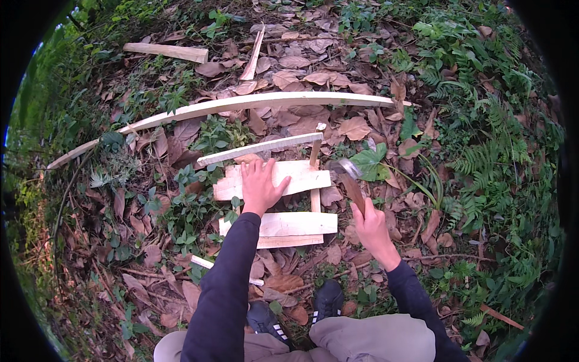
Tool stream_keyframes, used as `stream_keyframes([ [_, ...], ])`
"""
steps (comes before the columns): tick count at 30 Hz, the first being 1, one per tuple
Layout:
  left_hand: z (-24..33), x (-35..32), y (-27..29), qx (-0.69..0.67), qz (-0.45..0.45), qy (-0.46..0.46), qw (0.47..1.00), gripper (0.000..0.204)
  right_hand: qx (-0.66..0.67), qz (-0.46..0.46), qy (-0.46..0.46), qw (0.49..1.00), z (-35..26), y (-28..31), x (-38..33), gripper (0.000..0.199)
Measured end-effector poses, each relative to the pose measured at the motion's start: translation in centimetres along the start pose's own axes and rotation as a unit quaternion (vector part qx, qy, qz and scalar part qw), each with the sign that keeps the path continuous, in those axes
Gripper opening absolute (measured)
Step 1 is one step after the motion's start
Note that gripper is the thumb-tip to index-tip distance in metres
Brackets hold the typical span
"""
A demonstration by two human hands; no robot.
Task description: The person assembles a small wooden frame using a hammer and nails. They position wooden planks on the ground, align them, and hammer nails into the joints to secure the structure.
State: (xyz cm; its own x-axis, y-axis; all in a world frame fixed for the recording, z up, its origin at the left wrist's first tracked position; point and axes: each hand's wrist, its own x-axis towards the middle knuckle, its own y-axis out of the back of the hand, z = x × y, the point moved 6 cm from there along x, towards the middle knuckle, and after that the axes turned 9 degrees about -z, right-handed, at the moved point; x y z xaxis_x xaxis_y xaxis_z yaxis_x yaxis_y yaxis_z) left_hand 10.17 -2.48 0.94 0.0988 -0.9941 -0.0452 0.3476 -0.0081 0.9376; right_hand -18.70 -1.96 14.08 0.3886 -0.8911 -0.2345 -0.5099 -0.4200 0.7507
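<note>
Board (304,179) lies mid-scene; left hand (259,188) flat on it, fingers spread. Right hand (372,226) clenched round hammer (352,189), head just beyond board's right end. Second board (295,224) nearer. Long strip (247,102) farther out. White-striped dark shoes (329,297) near.

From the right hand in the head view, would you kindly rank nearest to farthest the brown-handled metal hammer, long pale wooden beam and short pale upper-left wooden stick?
1. Brown-handled metal hammer: in the right hand.
2. Long pale wooden beam: ahead, lying crosswise.
3. Short pale wooden stick: upper left, farther ahead.
</note>
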Motion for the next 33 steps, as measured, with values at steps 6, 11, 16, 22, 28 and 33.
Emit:
stream_keyframes([
  [6, 0.1, 0.3, 0.1, 0.006, 0.02, -0.016, 1.0, 0.069, 0.056, 0.044, 0.011, 0.997, -3.6, 3.6, 0.4, 0.023],
  [11, 0.1, 0.4, 0.1, -0.009, 0.019, -0.009, 1.0, 0.072, 0.001, -0.014, 0.021, 1.0, -1.7, 1.0, 2.4, 0.024],
  [16, 0.1, 0.4, 0.2, -0.008, 0.016, -0.011, 1.0, 0.072, 0.004, 0.008, 0.057, 0.998, -1.0, 0.1, 2.8, 0.03],
  [22, -0.5, 0.1, 0.1, -0.003, 0.02, -0.006, 1.0, 0.072, -0.096, -0.071, 0.028, 0.992, 0.2, -1.0, 3.1, 0.029],
  [28, 0.4, 0.7, 0.3, -0.005, 0.009, -0.01, 1.0, 0.072, -0.1, -0.032, 0.047, 0.993, 1.9, -2.1, 2.0, 0.028],
  [33, -0.3, 0.0, -0.1, -0.001, 0.008, -0.001, 1.0, 0.073, -0.063, -0.055, 0.05, 0.995, 0.0, -1.5, 2.2, 0.028],
])
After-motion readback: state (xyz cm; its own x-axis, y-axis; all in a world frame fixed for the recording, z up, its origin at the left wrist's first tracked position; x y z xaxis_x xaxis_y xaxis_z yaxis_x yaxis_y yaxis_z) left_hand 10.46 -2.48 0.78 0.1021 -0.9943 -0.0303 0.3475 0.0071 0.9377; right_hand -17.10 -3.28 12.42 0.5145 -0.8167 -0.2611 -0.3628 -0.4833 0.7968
